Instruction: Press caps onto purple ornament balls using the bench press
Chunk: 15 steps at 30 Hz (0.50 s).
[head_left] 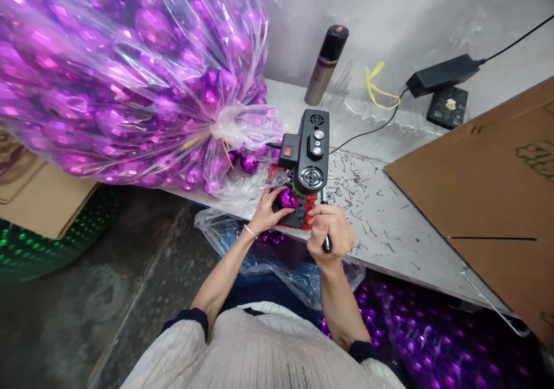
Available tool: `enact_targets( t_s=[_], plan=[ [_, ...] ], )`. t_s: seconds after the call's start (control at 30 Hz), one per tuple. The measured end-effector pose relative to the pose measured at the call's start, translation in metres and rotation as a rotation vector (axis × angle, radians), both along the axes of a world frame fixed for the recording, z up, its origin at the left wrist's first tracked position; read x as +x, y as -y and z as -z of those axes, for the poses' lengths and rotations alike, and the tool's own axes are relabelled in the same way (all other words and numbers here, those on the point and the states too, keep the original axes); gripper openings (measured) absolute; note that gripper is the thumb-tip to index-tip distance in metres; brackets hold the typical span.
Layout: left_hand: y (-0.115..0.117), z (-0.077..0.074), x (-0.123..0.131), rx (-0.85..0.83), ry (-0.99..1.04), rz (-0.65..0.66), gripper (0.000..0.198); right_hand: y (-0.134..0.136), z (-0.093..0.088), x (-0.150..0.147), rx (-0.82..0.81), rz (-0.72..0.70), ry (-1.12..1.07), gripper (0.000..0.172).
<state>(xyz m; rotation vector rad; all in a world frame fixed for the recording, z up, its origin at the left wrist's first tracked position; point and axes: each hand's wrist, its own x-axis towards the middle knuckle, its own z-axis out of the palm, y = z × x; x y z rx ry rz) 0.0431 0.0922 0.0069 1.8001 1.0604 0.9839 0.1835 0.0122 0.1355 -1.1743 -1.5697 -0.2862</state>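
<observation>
One head-worn camera gives this view, looking forward and steeply down over the wearer's shirt [259, 348], which fills the bottom edge at close range. The left hand [267, 211] and right hand [331, 232] sit farther off, near the centre. The wide view takes in the surface [398, 253] at a slant, the wall [389, 14] beyond and the floor [142, 250] at lower left; the dim lower right is hard to read
</observation>
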Motion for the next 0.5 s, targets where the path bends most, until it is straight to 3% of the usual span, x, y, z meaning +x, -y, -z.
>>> enact_targets(
  t_s=[0.5],
  plan=[
    [-0.0014, 0.0031, 0.0021, 0.084, -0.062, 0.064, 0.067, 0.0007, 0.0103, -0.0009, 0.023, 0.011, -0.023, 0.020]
  ],
)
